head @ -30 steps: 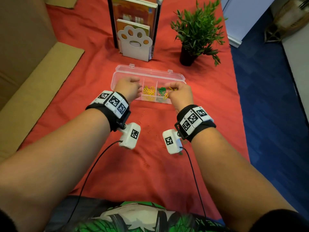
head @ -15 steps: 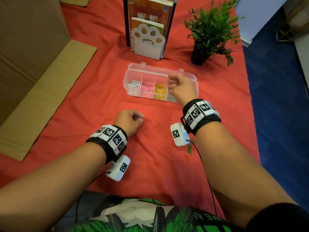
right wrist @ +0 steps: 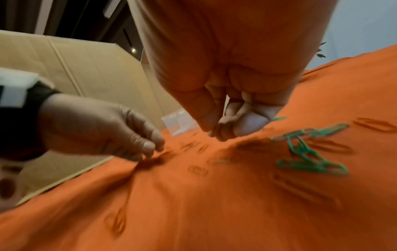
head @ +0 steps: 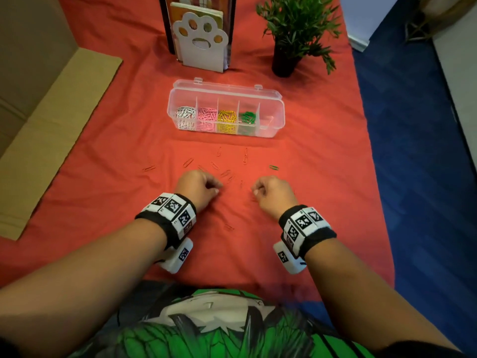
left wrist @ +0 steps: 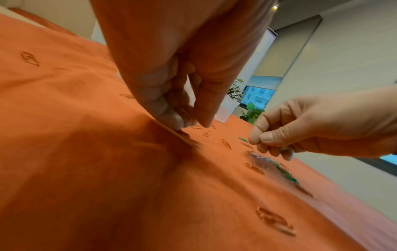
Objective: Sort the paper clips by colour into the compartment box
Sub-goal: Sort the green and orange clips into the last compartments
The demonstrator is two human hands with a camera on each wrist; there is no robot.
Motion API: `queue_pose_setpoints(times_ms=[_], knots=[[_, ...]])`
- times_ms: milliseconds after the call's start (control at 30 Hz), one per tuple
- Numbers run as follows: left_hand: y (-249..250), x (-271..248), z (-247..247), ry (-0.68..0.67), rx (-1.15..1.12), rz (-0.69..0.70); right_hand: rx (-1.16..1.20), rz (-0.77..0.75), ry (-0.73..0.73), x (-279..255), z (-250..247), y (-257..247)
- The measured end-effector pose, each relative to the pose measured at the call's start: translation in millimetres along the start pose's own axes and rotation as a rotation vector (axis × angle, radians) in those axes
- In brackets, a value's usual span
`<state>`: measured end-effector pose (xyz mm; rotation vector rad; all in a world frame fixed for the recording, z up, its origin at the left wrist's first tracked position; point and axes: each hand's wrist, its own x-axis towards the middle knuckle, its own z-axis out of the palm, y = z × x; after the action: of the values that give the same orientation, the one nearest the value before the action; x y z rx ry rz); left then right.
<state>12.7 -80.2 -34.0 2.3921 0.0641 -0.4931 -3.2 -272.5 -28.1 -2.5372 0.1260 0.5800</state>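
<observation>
The clear compartment box [head: 273,117] lies open on the red cloth, with white, pink, yellow and green clips [head: 247,117] each in a separate compartment. Several red paper clips [head: 227,174] lie scattered on the cloth between the box and my hands, and one green clip [head: 273,167] lies to their right. More green clips [right wrist: 305,152] lie tangled by my right hand. My left hand [head: 218,189] [left wrist: 189,122] is down on the cloth, thumb and forefinger pinching what looks like a red clip. My right hand [head: 254,191] [right wrist: 214,134] hovers just above the cloth, fingers curled, with nothing seen in them.
A white paw-shaped bookend [head: 200,45] with books stands behind the box. A potted plant [head: 294,29] is at the back right. Flattened cardboard [head: 51,130] lies along the left. The table's right edge drops to blue carpet [head: 418,151].
My right hand has drawn back from the box to the cloth near the loose clips. My left hand stays down among the red clips. The camera has tilted down.
</observation>
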Motion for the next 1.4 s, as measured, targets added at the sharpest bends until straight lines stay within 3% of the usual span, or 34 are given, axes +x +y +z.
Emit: queue_pose_setpoints(times_ms=[133, 367, 567, 767, 967, 1067, 1200, 1300, 1400], knots=[[-6.8, -0.7, 3.9, 0.130, 0.061, 0.108, -0.059, -0.075, 0.053, -7.3, 17.2, 6.6], [-16.1, -2.2, 7.2, 0.133, 0.198, 0.197, -0.357, -0.195, 0.060, -20.6, 31.9, 3.0], [-15.5, -1.9, 7.6, 0.114, 0.247, 0.159, -0.214, -0.168, 0.087, -16.7, 31.1, 2.4], [-12.8, 2.4, 7.8, 0.082, 0.261, 0.133, -0.419, -0.225, 0.055, -25.6, 37.5, -13.0], [-10.9, 3.4, 7.9, 0.035, 0.307, 0.075, -0.421, -0.239, 0.021, -25.3, 40.1, -12.9], [-14.0, 2.2, 7.8, 0.043, 0.271, 0.087, -0.245, -0.158, 0.003, -17.2, 38.5, -5.1], [-17.5, 4.1, 5.4, 0.078, 0.127, 0.074, 0.390, 0.140, -0.012, 1.0, 23.4, 3.0], [-13.6, 8.0, 2.5, 0.013, -0.167, -0.102, 0.847, 0.346, -0.037, 4.1, 8.5, 9.0], [-0.3, 7.2, -1.6, -0.013, -0.620, -0.353, 0.876, 0.342, 0.011, 6.6, 0.5, 18.9]])
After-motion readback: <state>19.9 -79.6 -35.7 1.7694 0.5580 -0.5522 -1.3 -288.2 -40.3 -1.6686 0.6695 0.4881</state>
